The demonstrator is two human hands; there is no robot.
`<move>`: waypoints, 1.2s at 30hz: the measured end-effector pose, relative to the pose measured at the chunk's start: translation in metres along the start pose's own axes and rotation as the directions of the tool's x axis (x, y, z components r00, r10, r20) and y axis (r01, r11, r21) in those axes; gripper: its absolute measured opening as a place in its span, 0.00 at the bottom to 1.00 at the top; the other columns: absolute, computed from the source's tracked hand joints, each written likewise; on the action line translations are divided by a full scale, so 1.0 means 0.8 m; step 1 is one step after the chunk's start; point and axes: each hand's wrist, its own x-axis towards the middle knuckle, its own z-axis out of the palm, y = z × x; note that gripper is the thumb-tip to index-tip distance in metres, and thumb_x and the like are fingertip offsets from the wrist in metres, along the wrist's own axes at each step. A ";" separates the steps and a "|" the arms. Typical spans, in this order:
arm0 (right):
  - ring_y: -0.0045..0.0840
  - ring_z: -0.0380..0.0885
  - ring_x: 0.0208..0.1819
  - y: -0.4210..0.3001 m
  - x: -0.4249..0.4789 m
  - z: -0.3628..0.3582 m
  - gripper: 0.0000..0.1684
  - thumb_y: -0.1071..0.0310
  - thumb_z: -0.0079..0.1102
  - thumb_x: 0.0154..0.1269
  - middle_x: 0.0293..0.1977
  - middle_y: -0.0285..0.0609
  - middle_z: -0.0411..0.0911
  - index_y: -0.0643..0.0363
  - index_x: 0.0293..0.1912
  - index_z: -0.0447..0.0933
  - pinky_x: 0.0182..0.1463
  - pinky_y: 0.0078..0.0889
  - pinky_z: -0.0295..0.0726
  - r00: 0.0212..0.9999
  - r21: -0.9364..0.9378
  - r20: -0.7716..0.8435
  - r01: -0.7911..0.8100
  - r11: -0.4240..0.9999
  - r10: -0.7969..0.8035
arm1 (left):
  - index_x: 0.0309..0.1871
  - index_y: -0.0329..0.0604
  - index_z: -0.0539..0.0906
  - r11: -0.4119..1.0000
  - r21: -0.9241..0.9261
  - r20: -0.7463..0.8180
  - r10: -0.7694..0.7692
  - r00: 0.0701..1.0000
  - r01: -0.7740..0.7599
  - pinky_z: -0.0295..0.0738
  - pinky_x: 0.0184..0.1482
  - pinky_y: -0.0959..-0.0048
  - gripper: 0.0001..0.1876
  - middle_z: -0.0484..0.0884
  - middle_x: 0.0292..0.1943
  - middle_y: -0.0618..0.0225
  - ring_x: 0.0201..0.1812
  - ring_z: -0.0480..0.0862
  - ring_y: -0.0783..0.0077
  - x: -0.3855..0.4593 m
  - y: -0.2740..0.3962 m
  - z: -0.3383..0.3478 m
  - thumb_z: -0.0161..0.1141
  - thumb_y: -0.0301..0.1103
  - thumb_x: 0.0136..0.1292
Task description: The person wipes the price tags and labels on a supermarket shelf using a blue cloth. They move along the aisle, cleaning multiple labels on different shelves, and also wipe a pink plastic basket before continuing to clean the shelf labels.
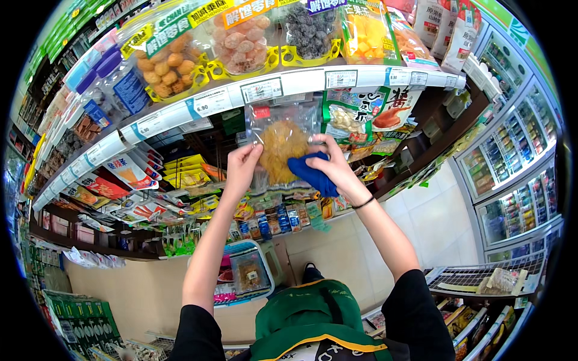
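Observation:
A clear plastic bag point(283, 146) of golden-brown dried food stands upright just below the shelf edge, in front of me. My left hand point(241, 169) pinches its left side between thumb and fingertips. On the other side, my right hand point(334, 164) grips a crumpled blue cloth point(311, 173), which lies against the lower right of the bag. The fingertips of that hand reach the bag's right edge. Whether the bag hangs from a hook is hidden. Just right of it hang a green-edged snack packet point(354, 115) and a white packet point(397, 106) with reddish food pictured.
Above runs a shelf edge with price labels point(262, 90), bearing jars of dried fruit point(239, 43). More hanging packets point(185, 171) fill the left. A blue-rimmed basket point(271, 275) holding packages sits below by my feet. Glass-door coolers point(505, 149) line the right; a wire rack point(487, 270) stands lower right.

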 end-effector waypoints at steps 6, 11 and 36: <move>0.26 0.80 0.52 -0.010 -0.093 0.016 0.33 0.72 0.68 0.63 0.53 0.48 0.77 0.60 0.65 0.66 0.56 0.28 0.82 0.987 0.018 -0.001 -0.159 0.987 0.159 | 0.42 0.39 0.85 0.994 -0.043 0.116 -0.097 0.989 0.102 0.80 0.36 0.82 0.12 0.76 0.28 0.83 0.31 0.74 0.91 -0.091 0.002 -0.011 0.62 0.39 0.76; 0.26 0.84 0.49 -0.002 -0.180 0.033 0.32 0.71 0.68 0.64 0.52 0.48 0.80 0.62 0.65 0.69 0.52 0.28 0.86 0.874 0.088 0.185 -0.471 0.878 0.450 | 0.79 0.40 0.66 0.819 -0.433 0.423 -0.184 0.887 0.376 0.68 0.72 0.64 0.43 0.77 0.67 0.59 0.67 0.76 0.67 -0.211 -0.031 -0.021 0.60 0.59 0.69; 0.35 0.81 0.48 0.040 -0.327 0.258 0.25 0.73 0.70 0.52 0.52 0.37 0.84 0.52 0.53 0.85 0.50 0.38 0.80 0.786 -0.808 0.082 0.412 0.421 -0.612 | 0.82 0.47 0.55 0.387 -0.882 0.221 -0.161 0.962 0.268 0.60 0.78 0.59 0.43 0.61 0.80 0.63 0.78 0.63 0.63 -0.433 -0.014 -0.004 0.46 0.63 0.73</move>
